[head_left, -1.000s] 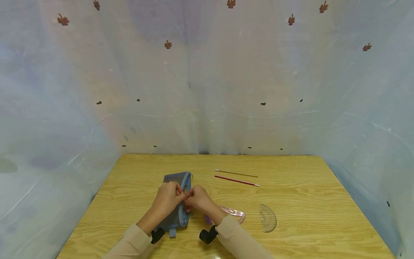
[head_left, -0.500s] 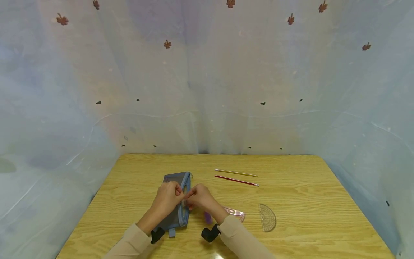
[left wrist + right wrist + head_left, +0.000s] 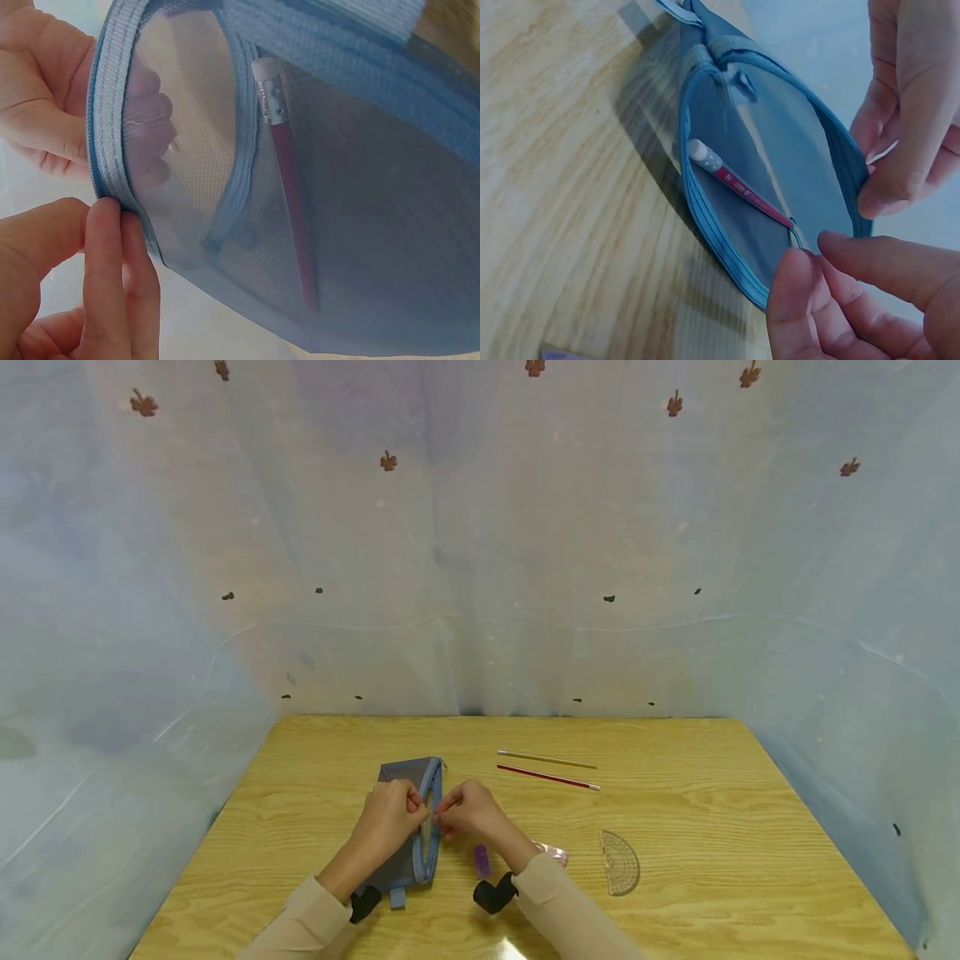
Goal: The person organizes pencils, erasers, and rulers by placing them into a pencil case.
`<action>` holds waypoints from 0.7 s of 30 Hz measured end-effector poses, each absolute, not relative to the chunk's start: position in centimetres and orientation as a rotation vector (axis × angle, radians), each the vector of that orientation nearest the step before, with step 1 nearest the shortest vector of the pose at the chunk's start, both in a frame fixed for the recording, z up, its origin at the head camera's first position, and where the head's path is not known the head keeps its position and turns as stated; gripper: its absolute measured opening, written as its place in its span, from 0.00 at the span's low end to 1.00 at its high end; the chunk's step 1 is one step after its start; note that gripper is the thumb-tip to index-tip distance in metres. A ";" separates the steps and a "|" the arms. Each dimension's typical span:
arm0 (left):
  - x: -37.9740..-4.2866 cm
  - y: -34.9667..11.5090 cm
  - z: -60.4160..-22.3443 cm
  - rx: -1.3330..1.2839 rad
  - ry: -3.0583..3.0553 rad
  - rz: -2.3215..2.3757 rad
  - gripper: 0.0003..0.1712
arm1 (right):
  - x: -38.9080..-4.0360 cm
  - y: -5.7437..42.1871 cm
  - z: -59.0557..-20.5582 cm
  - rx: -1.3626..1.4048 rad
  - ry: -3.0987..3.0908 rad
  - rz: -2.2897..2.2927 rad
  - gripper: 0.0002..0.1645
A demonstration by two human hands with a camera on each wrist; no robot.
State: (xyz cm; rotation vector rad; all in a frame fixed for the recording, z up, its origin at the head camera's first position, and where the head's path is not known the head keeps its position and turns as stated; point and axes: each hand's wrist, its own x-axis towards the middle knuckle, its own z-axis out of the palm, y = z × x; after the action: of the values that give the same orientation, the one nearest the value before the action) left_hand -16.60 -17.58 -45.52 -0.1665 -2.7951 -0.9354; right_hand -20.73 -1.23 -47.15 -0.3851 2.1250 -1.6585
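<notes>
A blue mesh pencil case [image 3: 401,863] lies on the table with its zipped mouth spread apart. My left hand [image 3: 386,817] pinches the left rim between thumb and fingers, plainly seen in the left wrist view. Just across the opening is my right hand [image 3: 468,810], its fingers loosely bent and its fingertips [image 3: 799,262] a little apart over the rim. I see nothing held between them. Inside the case lies a pink-red pencil [image 3: 742,189] with a white eraser end, which also shows through the mesh in the left wrist view.
Behind the right hand lie a gold pencil [image 3: 547,759] and a red pencil [image 3: 547,777]. A small purple block [image 3: 482,861] sits by the right wrist. A pink ruler [image 3: 553,852] is partly covered by the forearm; farther right is a clear protractor [image 3: 620,863].
My right hand has drawn back slightly to the right, away from the left hand, uncovering more of the case's mouth and the purple block. The left hand has stayed put.
</notes>
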 end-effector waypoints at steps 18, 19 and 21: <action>-16.6 -17.4 -45.6 -0.170 -2.782 -0.891 0.10 | -21.9 0.9 -46.7 -0.429 2.177 -1.664 0.04; -16.6 -17.4 -45.6 -0.172 -2.782 -0.890 0.10 | -21.9 1.1 -46.7 -0.426 2.180 -1.663 0.04; -16.6 -17.4 -45.6 -0.170 -2.785 -0.894 0.10 | -22.1 1.4 -46.8 -0.420 2.193 -1.654 0.04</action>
State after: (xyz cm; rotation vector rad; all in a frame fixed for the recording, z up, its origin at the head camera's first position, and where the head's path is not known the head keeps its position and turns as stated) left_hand -16.57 -17.41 -45.59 -0.1700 -2.7847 -0.8936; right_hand -22.06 1.40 -46.78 -0.4199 2.1927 -1.6542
